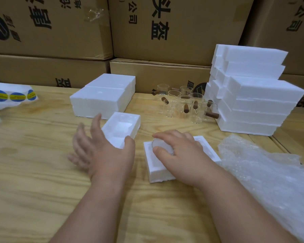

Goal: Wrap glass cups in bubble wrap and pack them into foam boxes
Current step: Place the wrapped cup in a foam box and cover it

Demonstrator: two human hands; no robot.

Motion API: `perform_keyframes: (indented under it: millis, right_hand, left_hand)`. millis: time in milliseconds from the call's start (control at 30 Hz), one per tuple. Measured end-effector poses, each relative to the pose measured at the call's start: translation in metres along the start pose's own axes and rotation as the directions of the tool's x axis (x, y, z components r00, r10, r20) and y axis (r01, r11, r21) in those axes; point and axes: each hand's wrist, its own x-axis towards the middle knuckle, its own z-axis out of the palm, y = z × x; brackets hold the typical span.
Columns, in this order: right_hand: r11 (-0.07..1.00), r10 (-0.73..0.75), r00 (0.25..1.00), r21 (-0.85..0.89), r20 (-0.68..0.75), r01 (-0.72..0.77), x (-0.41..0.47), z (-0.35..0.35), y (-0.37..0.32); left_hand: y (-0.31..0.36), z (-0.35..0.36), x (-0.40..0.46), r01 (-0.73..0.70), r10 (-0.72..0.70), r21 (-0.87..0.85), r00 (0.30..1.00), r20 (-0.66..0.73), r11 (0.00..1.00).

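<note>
Scene: a person stands at a plywood table (42,172), both bare forearms reaching forward; stacked cardboard cartons (51,27) form the back wall.

Right hand: the right hand (179,148) curls over a wrapped glass cup (162,146), thumb and fingers gripping its rounded, bubble-wrapped end.

Where the cup is: it sits pressed into the hollow of an open foam box half (156,171), at about 5 o'clock on the table from the centre. Its long axis seems to run from 10 o'clock to 4 o'clock, along the hollow, though the hand hides most of it.

Left hand: the left hand (102,146) is spread, fingers straight and blurred, holding nothing; its thumb touches the near edge of the second foam half (123,128).

Key relation: that second half, likely the lid, lies at 10 o'clock from the gripped cup, just beside the left hand and apart from the right. The left hand is clearly the nearer one to take it.

Judgement: closing the box probably means bringing the lid toward 4 o'clock, hollow side down, over the cup.

Other things: unwrapped glass cups with wooden handles (184,104) at 1 o'clock; foam box stack (253,95) at 2 o'clock; bubble wrap sheet (270,176) at 4 o'clock; closed foam boxes (104,95) at 11 o'clock; sticker rolls (12,97) at 9 o'clock.
</note>
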Motion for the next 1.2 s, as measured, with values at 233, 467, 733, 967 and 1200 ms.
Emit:
perform_keyframes:
  millis: [233, 467, 733, 967, 1200]
  right_hand:
    - [0.998, 0.057, 0.986, 0.034, -0.156, -0.052, 0.001, -0.015, 0.006]
    - [0.856, 0.268, 0.901, 0.514, -0.342, -0.060, 0.003, -0.032, 0.009]
    - [0.682, 0.359, 0.884, 0.730, -0.300, -0.029, 0.001, -0.052, 0.011]
    - [0.675, 0.371, 0.869, 0.738, -0.326, -0.012, 0.005, -0.047, 0.014]
    - [0.444, 0.392, 0.876, 0.892, -0.281, 0.087, 0.007, -0.047, 0.011]
  left_hand:
    - [-0.018, 0.005, 0.009, 0.080, -0.085, 0.038, 0.983, 0.161, 0.996]
    - [-0.014, 0.004, 0.006, -0.091, 0.133, -0.402, 0.988, 0.080, 0.911]
    - [0.000, -0.001, -0.004, -0.548, 0.628, -0.511, 0.778, -0.020, 0.663]
    - [0.001, 0.000, -0.007, -0.566, 0.672, -0.541, 0.741, -0.003, 0.621]
    - [0.001, 0.000, -0.007, -0.565, 0.693, -0.568, 0.721, 0.014, 0.599]
